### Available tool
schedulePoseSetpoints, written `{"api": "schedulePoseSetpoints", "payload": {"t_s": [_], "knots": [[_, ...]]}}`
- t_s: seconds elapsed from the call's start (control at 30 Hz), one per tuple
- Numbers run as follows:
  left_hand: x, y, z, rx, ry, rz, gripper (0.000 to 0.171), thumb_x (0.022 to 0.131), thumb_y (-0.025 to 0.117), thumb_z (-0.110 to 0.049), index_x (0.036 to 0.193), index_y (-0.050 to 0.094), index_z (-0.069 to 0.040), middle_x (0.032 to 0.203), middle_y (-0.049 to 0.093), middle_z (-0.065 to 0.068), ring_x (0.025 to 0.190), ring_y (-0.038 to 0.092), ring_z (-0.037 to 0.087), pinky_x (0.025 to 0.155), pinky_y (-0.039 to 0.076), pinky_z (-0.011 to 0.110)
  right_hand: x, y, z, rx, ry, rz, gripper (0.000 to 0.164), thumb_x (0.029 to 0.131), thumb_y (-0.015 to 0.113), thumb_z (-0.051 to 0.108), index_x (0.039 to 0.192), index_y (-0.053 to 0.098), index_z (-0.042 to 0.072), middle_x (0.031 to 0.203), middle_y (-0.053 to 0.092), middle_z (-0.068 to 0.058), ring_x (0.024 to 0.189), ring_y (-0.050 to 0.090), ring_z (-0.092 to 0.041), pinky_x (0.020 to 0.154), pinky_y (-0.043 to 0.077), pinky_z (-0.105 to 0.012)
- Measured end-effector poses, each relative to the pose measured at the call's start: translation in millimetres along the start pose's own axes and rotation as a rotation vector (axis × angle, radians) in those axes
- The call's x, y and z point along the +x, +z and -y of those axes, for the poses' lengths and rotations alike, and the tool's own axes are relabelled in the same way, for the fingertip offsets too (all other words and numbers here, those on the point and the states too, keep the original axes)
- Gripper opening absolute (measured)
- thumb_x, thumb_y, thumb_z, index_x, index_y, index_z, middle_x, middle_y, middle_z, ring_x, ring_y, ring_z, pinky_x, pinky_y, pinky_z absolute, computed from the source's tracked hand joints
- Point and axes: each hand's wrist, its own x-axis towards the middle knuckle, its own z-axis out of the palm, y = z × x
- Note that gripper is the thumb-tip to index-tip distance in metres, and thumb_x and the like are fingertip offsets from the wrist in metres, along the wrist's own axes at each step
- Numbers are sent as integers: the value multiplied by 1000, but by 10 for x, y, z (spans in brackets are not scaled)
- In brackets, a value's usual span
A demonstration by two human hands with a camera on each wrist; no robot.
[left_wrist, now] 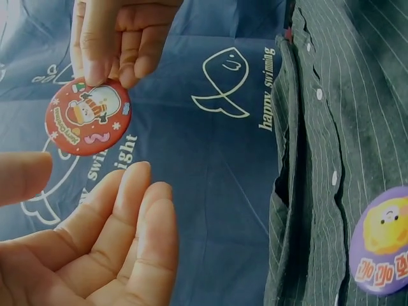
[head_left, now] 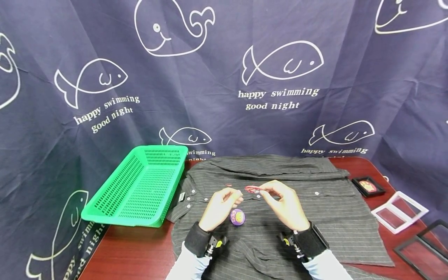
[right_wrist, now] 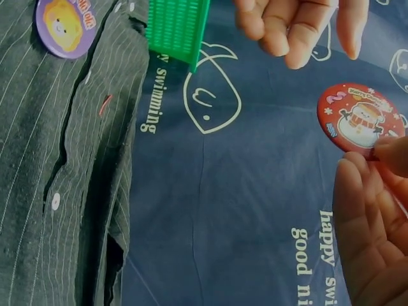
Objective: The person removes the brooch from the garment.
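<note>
Lying nearest: purple badge [head_left: 238,217], on pinstriped shirt [head_left: 336,223]. Next: left hand [head_left: 219,206], fingers loose, held nothing; right hand [head_left: 286,204] pinched the rim of red snowman badge [left_wrist: 88,121], above the shirt. Badge seemed light, stiff, slick, best held rimwise; round, lacking a long axis, printed face toward both wrist views. Farther left stood green basket [head_left: 120,223].

my head view is bright and evenly lit, with soft shading in the folds of the navy curtain [head_left: 224,85]; my left hand [head_left: 218,208] and right hand [head_left: 288,206] look pale, and my light sleeves [head_left: 190,262] wash out almost to white. fish prints stretch toward its edges. both wrist views are dimmer, bluer and slightly soft, yet the red snowman badge [left_wrist: 88,118] reads clearly; dark shadow sits in the striped shirt's [right_wrist: 38,191] creases.
</note>
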Motion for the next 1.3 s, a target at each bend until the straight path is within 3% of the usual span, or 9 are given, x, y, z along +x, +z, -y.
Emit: {"api": "schedulePoseSetpoints", "payload": {"t_s": [0.2, 0.5, 0.77, 1.0, 1.13, 1.3], "knots": [[9, 9, 3, -70, -36, -12, 29, 101, 52, -18, 102, 68, 7, 94, 72, 24, 81, 69, 18, 75, 58, 27, 25, 5, 5, -55, -123, 5, 27, 76, 76, -8, 93, 72, 13, 89, 70, 3, 78, 62, -4, 72, 51, -16], [-16, -16, -43, -97, -37, 3, 34, 102, 51, -22, 97, 68, 7, 91, 71, 26, 73, 67, 6, 72, 57, 23, 12, 33, -49, -109, -284, 45, 25, 75, 75, -6, 95, 71, 10, 93, 69, -1, 86, 65, -13, 87, 46, -11], [-3, -5, -32, -103, -37, 18, 34, 102, 51, -19, 96, 67, 10, 86, 69, 30, 68, 64, 4, 75, 58, 48, -32, 97, -91, -79, -356, 81, 10, 88, 68, 5, 97, 72, 6, 98, 69, -6, 90, 66, -19, 93, 44, -11], [4, -7, -26, -89, -47, -10, 27, 99, 53, -13, 95, 65, 11, 82, 68, 29, 67, 63, 5, 66, 57, 26, -67, 133, -119, -78, -374, 72, 16, 83, 71, -2, 96, 72, 7, 100, 69, -9, 90, 67, -22, 94, 45, -12], [13, -7, -31, -110, -47, -16, 25, 98, 54, -11, 94, 64, 12, 79, 65, 29, 65, 60, 3, 64, 54, 21, -87, 154, -131, -80, -364, 86, 20, 80, 74, -4, 96, 72, 8, 101, 68, -9, 91, 66, -22, 94, 44, -12], [4, -6, -33, -123, -43, -18, 22, 97, 54, -7, 92, 63, 14, 78, 63, 31, 63, 58, 3, 64, 53, 19, -110, 177, -144, -89, -364, 94, 8, 91, 69, 12, 96, 72, 8, 102, 68, -10, 92, 66, -22, 94, 44, -11]]}}
